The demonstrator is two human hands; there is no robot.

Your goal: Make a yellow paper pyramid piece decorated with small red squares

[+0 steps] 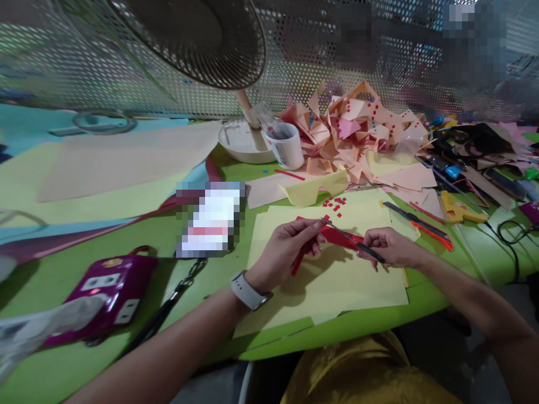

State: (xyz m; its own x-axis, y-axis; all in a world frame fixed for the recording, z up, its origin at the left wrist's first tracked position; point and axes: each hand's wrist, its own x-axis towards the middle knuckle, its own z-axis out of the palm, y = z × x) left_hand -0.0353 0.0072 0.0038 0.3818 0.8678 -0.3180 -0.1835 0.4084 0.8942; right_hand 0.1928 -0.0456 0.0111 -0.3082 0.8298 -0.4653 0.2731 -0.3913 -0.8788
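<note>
My left hand is closed, pinching a red paper strip; a narrow red end hangs below the fingers. My right hand grips dark-handled scissors. Their thin blades reach left, up to the strip beside my left fingertips. Several small red paper squares lie scattered just beyond. Both hands are above pale yellow paper sheets. Part of the scissors' handle is hidden by my right fingers.
A lit phone and a purple power strip lie left. Behind stand a fan and a white cup. Folded peach papers pile up at the back. A utility knife and a yellow glue gun lie right.
</note>
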